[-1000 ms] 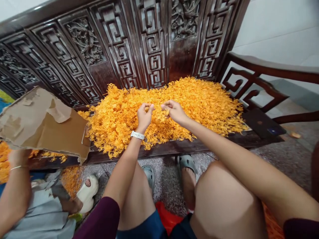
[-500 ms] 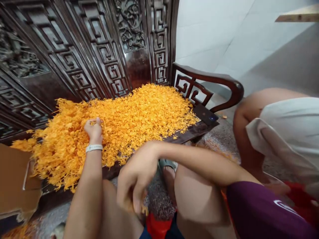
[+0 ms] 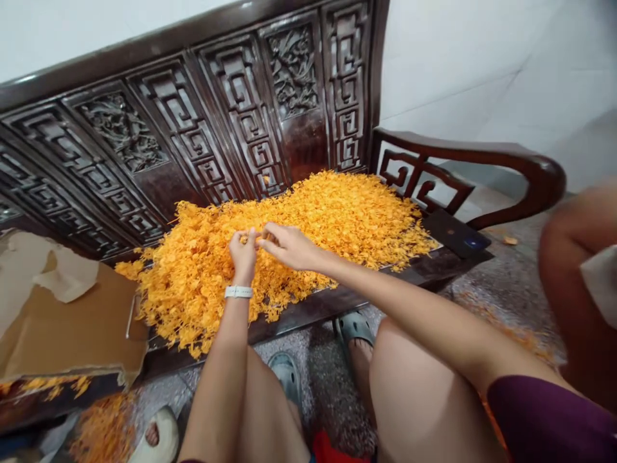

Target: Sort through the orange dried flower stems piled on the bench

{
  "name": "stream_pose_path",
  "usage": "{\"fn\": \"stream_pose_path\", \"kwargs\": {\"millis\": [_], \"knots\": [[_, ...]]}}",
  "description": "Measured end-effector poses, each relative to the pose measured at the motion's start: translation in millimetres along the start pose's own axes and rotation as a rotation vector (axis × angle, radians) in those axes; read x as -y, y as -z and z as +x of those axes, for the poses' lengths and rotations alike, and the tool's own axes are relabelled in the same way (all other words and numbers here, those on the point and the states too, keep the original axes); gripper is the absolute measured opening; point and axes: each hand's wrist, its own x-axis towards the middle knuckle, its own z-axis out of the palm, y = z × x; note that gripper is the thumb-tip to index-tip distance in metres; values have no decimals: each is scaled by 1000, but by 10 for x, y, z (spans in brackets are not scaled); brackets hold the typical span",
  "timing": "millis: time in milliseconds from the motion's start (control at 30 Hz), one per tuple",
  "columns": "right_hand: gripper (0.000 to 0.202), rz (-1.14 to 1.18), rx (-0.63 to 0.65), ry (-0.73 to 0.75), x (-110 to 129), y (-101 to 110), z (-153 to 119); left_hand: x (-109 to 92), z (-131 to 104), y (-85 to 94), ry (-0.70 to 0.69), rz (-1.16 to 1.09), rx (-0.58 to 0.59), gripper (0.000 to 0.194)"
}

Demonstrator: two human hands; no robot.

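Head: pile (image 3: 351,218) seemingly beneath left grip (image 3: 242,258)

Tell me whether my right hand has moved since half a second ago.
Yes: judged against the bench's front edge, your right hand has moved forward, from short of it to over the orange pile, close beside your left hand.

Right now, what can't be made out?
Head view:
Anything pinched by the bare left hand and right hand: too small.
Dark wooden seat: largely under the heaped orange frilly pieces.
Another person's bare leg: blurred, cut off at right edge.
Bright red object's shape: cut off at bottom edge.
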Motion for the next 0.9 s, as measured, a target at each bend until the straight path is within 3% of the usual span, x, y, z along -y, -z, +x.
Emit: {"fn": "stream_pose_path", "kwargs": {"millis": [33,100,233,300,333,467,600,733,900], "knots": [[21,-167,-13,50,-57,57,22,-13,-37,-40,-42,3,-3,20],[26,-339,-20,8,-210,146,78,-44,-95,-116,-92,-25,-12,24],[34,-363,-21,-108,-502,198,162,-124,-157,-214,-43,-142,-9,36],[20,-374,8,-92,-557,224,178,-163,-177,-217,32,-212,7,40],[18,-380,40,-92,-555,244,180,-177,-180,-206,76,-246,22,40],[40,-381,269,-106,-366,295,95,-176,-96,-107,264,-412,45,31],[33,-349,449,-97,-79,130,-245,-142,160,84,357,-496,-136,24],[15,11,222,-184,97,-129,-448,-165,364,332,286,-473,-262,20],[22,253,108,-272,212,-208,-151,-255,257,440,288,-578,-132,17]]}}
